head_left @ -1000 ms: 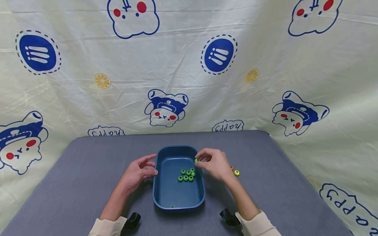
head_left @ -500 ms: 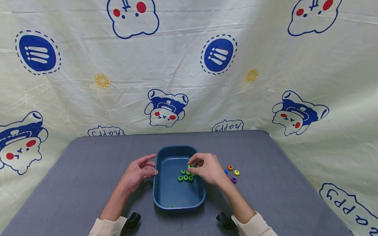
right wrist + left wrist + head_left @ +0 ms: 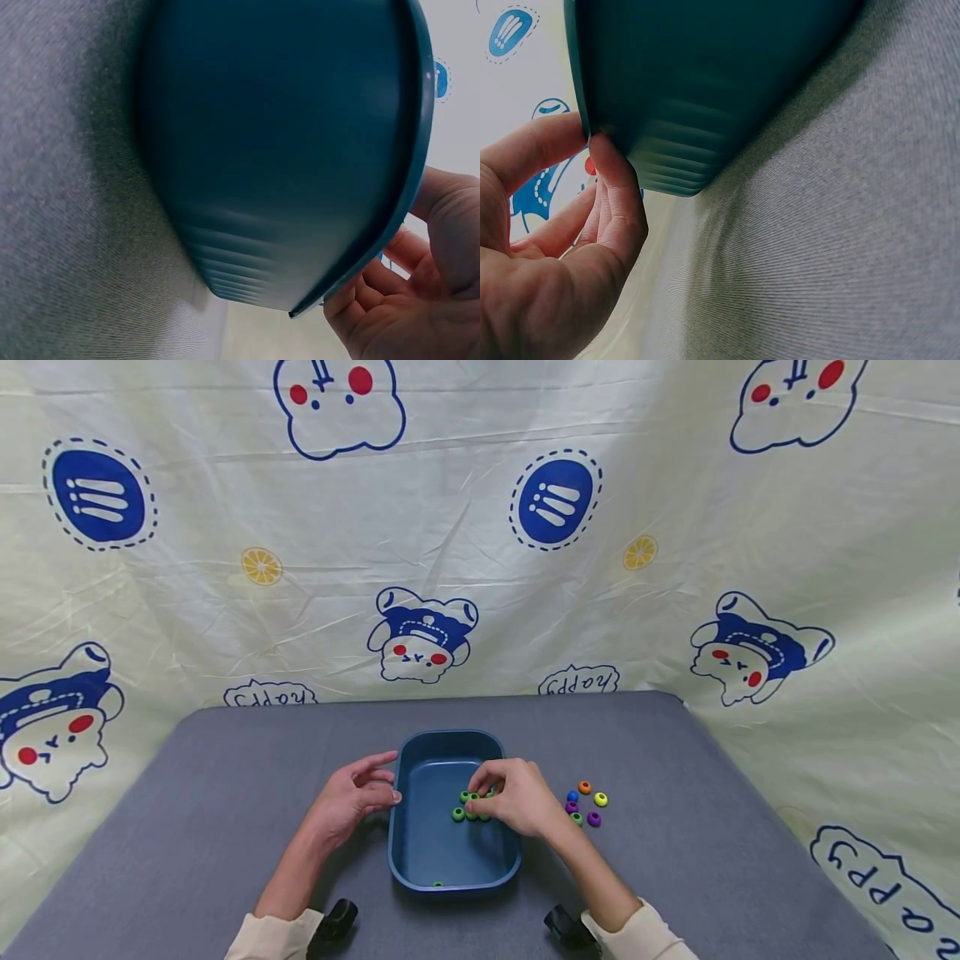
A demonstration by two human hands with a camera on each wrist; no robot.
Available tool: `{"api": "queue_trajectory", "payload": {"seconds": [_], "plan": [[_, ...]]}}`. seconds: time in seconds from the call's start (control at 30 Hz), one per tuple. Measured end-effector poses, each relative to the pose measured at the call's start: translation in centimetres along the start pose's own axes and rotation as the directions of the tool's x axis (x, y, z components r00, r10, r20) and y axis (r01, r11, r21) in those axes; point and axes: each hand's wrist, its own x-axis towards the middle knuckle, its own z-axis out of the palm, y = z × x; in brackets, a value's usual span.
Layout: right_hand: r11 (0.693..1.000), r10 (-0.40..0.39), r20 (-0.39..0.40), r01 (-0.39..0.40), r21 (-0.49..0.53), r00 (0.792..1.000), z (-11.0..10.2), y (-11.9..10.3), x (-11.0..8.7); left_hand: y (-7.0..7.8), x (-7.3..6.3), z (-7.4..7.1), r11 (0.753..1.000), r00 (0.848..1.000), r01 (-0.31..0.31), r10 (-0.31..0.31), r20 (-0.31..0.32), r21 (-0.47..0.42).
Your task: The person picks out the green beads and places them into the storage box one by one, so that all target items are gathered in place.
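Observation:
A blue rectangular tray (image 3: pixel 454 887) stands on the table with several green beads (image 3: pixel 458 815) grouped inside it. My left hand (image 3: pixel 351 797) pinches the tray's left rim; in the left wrist view, thumb and finger of the left hand (image 3: pixel 562 247) meet at that edge. My right hand (image 3: pixel 517 797) reaches over the right rim and pinches a green bead (image 3: pixel 475 797) low among the others, partly covering them. From the right wrist, the tray's outer wall (image 3: pixel 277 150) hides the fingertips and bead, while the rest of the right hand (image 3: pixel 420 277) shows.
Right of the tray lie loose beads: an orange bead (image 3: pixel 584 787), a yellow bead (image 3: pixel 601 799), a blue bead (image 3: pixel 573 796), two purple ones (image 3: pixel 594 819) and a green one (image 3: pixel 577 819). Another green bead (image 3: pixel 438 885) barely shows at the tray's near wall. A printed cloth (image 3: pixel 480 527) hangs behind the table.
My right hand has carried the green bead from the tray's right rim leftward and down to the group inside. Loose beads on the right have come into sight. The left hand stays put.

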Motion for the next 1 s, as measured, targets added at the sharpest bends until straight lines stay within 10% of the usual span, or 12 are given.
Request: {"api": "queue_trajectory", "payload": {"seconds": [1.0], "plan": [[1.0,-0.014,0.117,0.016,-0.016,0.993,0.35,0.53,0.11,-0.09,-0.03,-0.13,1.0,1.0,-0.006,0.006,-0.001,0.011]]}}
